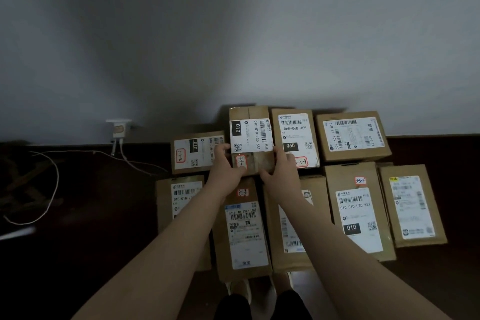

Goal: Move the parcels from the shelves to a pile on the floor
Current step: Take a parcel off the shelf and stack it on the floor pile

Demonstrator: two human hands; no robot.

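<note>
The held parcel (250, 135), a brown box with a white 010 label on top, lies in the back row of the pile, and both hands have it by its near end. The left grip (226, 165) clamps the left long edge with the thumb on top; the right grip (281, 173) curls round the near right corner. Whether the box rests on the floor (78, 247) or is raised off it cannot be told. Its far edge lies close to the wall (233, 34). Just left of the left grip its side overlaps the edge of a lower parcel (196, 152), and just right of the right grip the 060 parcel (294, 135) lies alongside with hardly a gap, a wider parcel (353, 136) beyond that. Nearer than the grip, under both forearms, a front row of five parcels lies edge to edge, the middle parcel (244, 231) under the wrists. Open room lies well to the left of the grip, where dark floor shows, crossed by a loose white cable (53, 189) running up to a wall plug (118, 128).
</note>
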